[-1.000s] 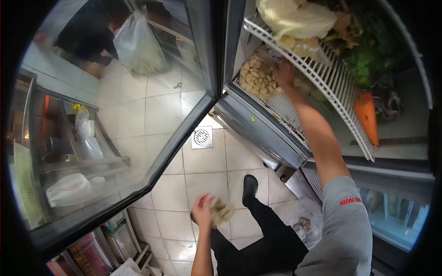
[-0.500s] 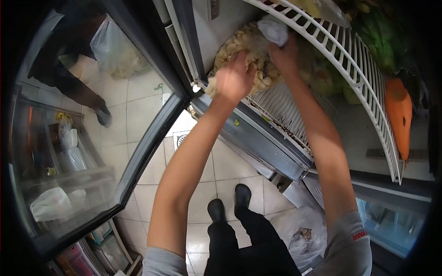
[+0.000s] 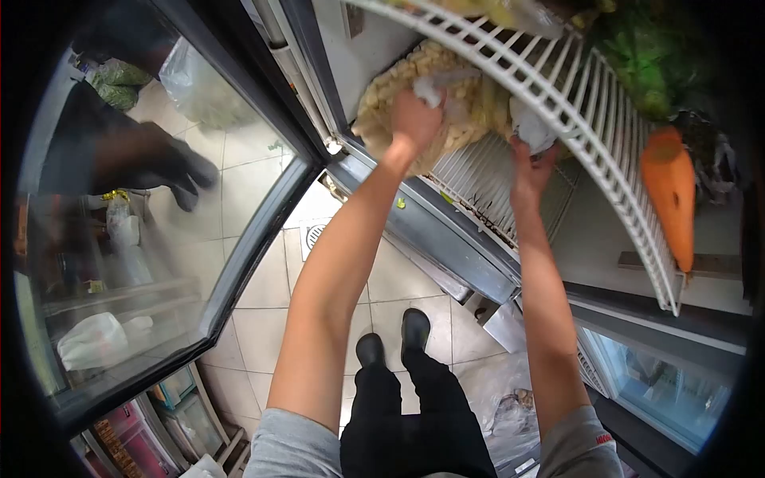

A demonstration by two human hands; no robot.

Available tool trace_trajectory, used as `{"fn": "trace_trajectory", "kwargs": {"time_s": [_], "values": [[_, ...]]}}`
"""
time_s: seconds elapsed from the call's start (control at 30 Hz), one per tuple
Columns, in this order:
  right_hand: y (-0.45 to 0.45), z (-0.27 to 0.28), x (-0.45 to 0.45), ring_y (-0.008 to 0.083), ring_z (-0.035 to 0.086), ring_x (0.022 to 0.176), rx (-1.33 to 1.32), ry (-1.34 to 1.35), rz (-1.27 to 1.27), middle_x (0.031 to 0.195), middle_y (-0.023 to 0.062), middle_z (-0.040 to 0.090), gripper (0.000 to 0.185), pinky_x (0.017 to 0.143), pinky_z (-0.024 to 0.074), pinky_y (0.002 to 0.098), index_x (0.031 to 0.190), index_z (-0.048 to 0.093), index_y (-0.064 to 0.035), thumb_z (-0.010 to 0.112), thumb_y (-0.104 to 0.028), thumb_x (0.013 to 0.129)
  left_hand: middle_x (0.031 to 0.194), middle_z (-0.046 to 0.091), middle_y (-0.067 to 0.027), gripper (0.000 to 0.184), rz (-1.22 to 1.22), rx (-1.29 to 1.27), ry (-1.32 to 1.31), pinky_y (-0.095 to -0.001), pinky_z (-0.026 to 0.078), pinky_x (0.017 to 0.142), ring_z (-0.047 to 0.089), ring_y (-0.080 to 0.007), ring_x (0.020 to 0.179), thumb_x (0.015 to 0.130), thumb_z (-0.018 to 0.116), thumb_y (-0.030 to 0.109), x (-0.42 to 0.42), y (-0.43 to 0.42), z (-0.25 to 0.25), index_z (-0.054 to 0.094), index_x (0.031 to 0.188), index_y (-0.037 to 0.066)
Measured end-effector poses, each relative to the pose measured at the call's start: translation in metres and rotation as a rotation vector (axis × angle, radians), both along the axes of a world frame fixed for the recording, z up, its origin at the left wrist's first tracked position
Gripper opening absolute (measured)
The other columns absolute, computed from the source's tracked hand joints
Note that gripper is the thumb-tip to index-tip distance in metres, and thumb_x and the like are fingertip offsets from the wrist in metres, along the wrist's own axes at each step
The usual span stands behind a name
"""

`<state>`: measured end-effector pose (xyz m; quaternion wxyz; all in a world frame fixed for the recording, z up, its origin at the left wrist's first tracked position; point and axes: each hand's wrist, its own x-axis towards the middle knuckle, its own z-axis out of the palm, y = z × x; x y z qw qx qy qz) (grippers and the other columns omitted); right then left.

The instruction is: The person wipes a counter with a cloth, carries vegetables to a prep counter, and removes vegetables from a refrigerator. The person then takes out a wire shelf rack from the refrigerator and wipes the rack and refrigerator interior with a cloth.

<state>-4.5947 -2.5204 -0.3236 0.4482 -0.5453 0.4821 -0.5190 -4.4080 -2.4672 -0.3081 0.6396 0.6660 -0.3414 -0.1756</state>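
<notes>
A clear plastic bag [image 3: 381, 102] full of pale, cut chunks lies on the wire fridge shelf. My left hand [image 3: 416, 121] is over this bag, its fingers closed on a whitish bunched piece of the bag's plastic [image 3: 428, 91]. Further right, under the upper rack, my right hand [image 3: 532, 162] has its fingers round a white crumpled bundle [image 3: 531, 127]. What is inside that bundle cannot be made out. The rack's edge passes close above the right hand.
The curved white upper rack [image 3: 613, 151] holds a large carrot [image 3: 668, 199] and leafy greens [image 3: 633, 60]. At left the glass door [image 3: 239, 263] stands open, reflecting a person's legs. A plastic bag [image 3: 510, 398] lies by my feet on the tiled floor [image 3: 327, 334].
My right hand has moved right and nearer to me with the white bundle, away from the bag of chunks. The fingers of my left hand, loosely spread before, have closed on the bag's plastic.
</notes>
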Motion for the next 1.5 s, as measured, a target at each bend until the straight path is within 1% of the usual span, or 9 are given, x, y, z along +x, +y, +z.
{"fn": "trace_trajectory", "kwargs": {"time_s": [0.1, 0.17, 0.37, 0.5, 0.63, 0.73, 0.97, 1.2, 1.5], "values": [[-0.018, -0.025, -0.009, 0.0227, 0.047, 0.104, 0.101, 0.218, -0.136, 0.12, 0.0115, 0.041, 0.063, 0.08, 0.046, 0.0346, 0.125, 0.03, -0.0065, 0.065, -0.017, 0.074, 0.063, 0.057, -0.0163, 0.028, 0.044, 0.09, 0.069, -0.0378, 0.041, 0.056, 0.056, -0.029, 0.06, 0.074, 0.055, 0.025, -0.027, 0.049, 0.046, 0.056, 0.069, -0.003], [-0.021, -0.031, -0.019, 0.0239, 0.044, 0.109, 0.312, 0.057, -0.141, 0.12, 0.0125, 0.042, 0.052, 0.082, 0.0456, 0.0369, 0.122, 0.035, -0.0041, 0.061, -0.017, 0.079, 0.066, 0.056, -0.0062, 0.026, 0.082, -0.077, 0.075, -0.0303, 0.04, 0.06, 0.05, -0.0133, 0.065, 0.081, 0.049, 0.021, -0.034, 0.071, 0.069, 0.057, 0.075, -0.003], [0.02, 0.005, -0.025, 0.0275, 0.043, 0.108, 0.562, -0.281, 0.085, 0.121, 0.0112, 0.042, 0.058, 0.083, 0.0443, 0.0387, 0.128, 0.023, -0.0055, 0.056, -0.02, 0.082, 0.062, 0.051, -0.0082, 0.033, 0.174, 0.105, 0.267, -0.0353, 0.038, 0.057, 0.049, -0.0196, 0.061, 0.085, 0.042, 0.028, -0.059, 0.13, 0.147, 0.053, 0.074, 0.0], [0.07, 0.014, -0.041, 0.0227, 0.049, 0.099, 0.467, -0.244, 0.061, 0.118, 0.0084, 0.042, 0.074, 0.071, 0.0469, 0.0371, 0.13, 0.015, -0.0213, 0.063, -0.009, 0.075, 0.067, 0.051, -0.013, 0.027, 0.151, 0.297, 0.033, -0.0361, 0.037, 0.057, 0.049, -0.0219, 0.064, 0.086, 0.044, 0.024, -0.107, 0.245, 0.106, 0.053, 0.079, -0.001], [0.16, 0.054, -0.071, 0.0131, 0.049, 0.084, 0.519, 0.053, 0.375, 0.107, 0.0033, 0.046, 0.059, 0.06, 0.0456, 0.0278, 0.124, 0.028, -0.0125, 0.062, -0.019, 0.076, 0.108, 0.054, -0.0189, 0.037, 0.408, 0.561, 0.575, -0.0352, 0.034, 0.088, 0.048, -0.0284, 0.104, 0.083, 0.046, 0.025, -0.156, 0.353, 0.15, 0.051, 0.104, -0.005], [0.209, 0.046, -0.092, 0.0116, 0.049, 0.084, 0.494, 0.256, 0.753, 0.101, 0.0047, 0.05, 0.062, 0.057, 0.0452, 0.0266, 0.122, 0.031, -0.0101, 0.065, -0.021, 0.072, 0.104, 0.055, -0.0201, 0.042, 0.547, 0.653, 0.61, -0.0368, 0.036, 0.086, 0.049, -0.0312, 0.101, 0.079, 0.048, 0.03, -0.177, 0.411, 0.169, 0.052, 0.101, -0.005], [0.312, 0.184, -0.075, 0.0138, 0.049, 0.095, 0.811, 0.162, 1.552, 0.109, 0.0028, 0.049, 0.056, 0.08, 0.0428, 0.0319, 0.12, 0.04, -0.011, 0.065, -0.018, 0.07, 0.093, 0.058, -0.0226, 0.04, 0.941, 0.724, 0.408, -0.0393, 0.04, 0.079, 0.053, -0.0362, 0.092, 0.078, 0.047, 0.035, -0.263, 0.574, 0.244, 0.057, 0.093, -0.001], [0.391, 0.267, -0.03, 0.023, 0.045, 0.109, 1.6, 0.007, 1.795, 0.116, 0.0047, 0.049, 0.057, 0.093, 0.0335, 0.04, 0.121, 0.042, -0.0121, 0.057, -0.033, 0.07, 0.079, 0.061, -0.0204, 0.038, 1.551, 0.567, 0.57, -0.0352, 0.043, 0.071, 0.058, -0.0283, 0.078, 0.077, 0.053, 0.03, -0.327, 0.64, 0.332, 0.058, 0.084, -0.006], [0.499, 0.292, -0.037, 0.0237, 0.049, 0.103, 1.238, 0.408, 1.87, 0.11, 0.0082, 0.052, 0.056, 0.092, 0.0366, 0.0343, 0.117, 0.043, -0.0064, 0.056, -0.033, 0.069, 0.065, 0.053, -0.0043, 0.026, 1.827, 0.187, 0.488, -0.0299, 0.039, 0.058, 0.047, -0.0123, 0.064, 0.077, 0.052, 0.019, -0.427, 0.75, 0.359, 0.057, 0.078, -0.006]]}}
